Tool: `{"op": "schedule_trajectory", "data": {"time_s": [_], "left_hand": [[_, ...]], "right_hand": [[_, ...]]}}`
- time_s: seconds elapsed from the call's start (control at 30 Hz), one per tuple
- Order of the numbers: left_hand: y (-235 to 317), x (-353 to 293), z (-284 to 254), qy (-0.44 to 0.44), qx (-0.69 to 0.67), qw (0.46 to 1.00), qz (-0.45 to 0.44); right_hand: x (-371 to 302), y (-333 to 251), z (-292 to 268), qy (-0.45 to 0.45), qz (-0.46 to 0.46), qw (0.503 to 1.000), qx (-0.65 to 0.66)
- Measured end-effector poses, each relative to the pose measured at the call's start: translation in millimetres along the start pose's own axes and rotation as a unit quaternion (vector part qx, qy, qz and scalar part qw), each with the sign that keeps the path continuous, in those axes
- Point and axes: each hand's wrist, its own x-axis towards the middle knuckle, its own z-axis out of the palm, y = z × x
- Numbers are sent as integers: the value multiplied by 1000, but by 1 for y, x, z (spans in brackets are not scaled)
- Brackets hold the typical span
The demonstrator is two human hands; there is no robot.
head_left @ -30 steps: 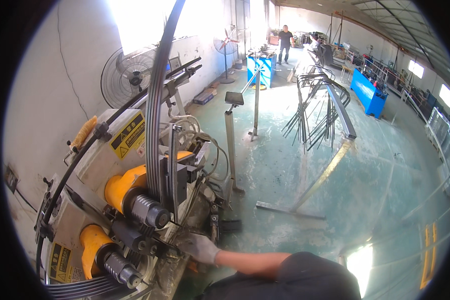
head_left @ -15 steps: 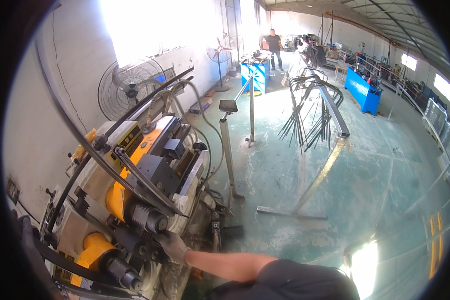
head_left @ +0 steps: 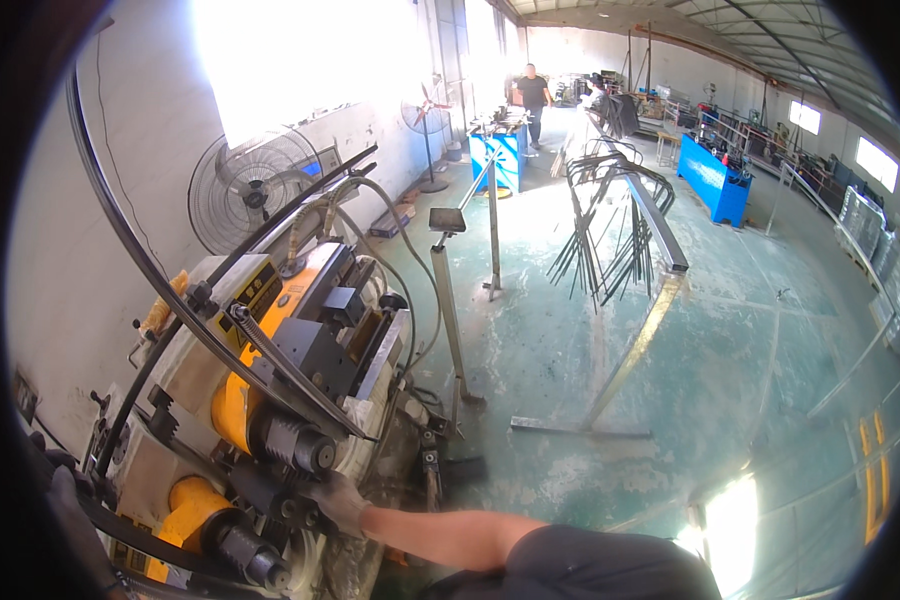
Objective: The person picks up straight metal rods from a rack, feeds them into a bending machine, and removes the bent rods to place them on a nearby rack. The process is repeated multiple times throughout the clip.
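Note:
My right hand (head_left: 341,503), in a grey glove, reaches to the front of a bending machine with yellow and grey housing (head_left: 232,402). It rests beside a dark cylindrical part (head_left: 288,500), just below the upper threaded shaft (head_left: 300,447); its fingertips are hidden there. A lower threaded shaft (head_left: 252,553) sticks out to the left. At the far left edge my left hand (head_left: 70,510), also gloved, is next to a dark curved bar (head_left: 160,545). Shadow and the picture's rim hide its fingers. Another long curved metal strip (head_left: 142,240) arches over the machine.
A stand with a small flat top (head_left: 447,220) rises beyond the machine. Bent dark rods (head_left: 610,220) hang over a metal rail (head_left: 660,225) on a floor stand. A large fan (head_left: 255,190) is by the wall. Two people, one in dark clothing (head_left: 534,95), are far back near blue benches.
My view has shifted slightly, so the scene sits a little further left. My right hand is slightly lower in view, still at the machine front. A second person shows more clearly far back.

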Motion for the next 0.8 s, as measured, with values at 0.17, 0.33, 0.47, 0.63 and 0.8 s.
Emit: {"op": "schedule_trajectory", "data": {"time_s": [0.17,0.33,0.47,0.63,0.8], "left_hand": [[-12,4,7,34,56,997,27],[14,-3,10,39,99,991,78],[28,-15,-7,-22,36,992,123],[4,2,-19,-84,-10,996,35],[-13,34,-20,-43,-57,997,22]], "right_hand": [[7,-8,14,37,-84,995,-45],[-8,-41,4,43,-4,996,-77],[-13,-53,7,-225,-34,972,65],[15,-8,15,13,28,999,-11],[40,17,14,57,-120,989,-71]]}}
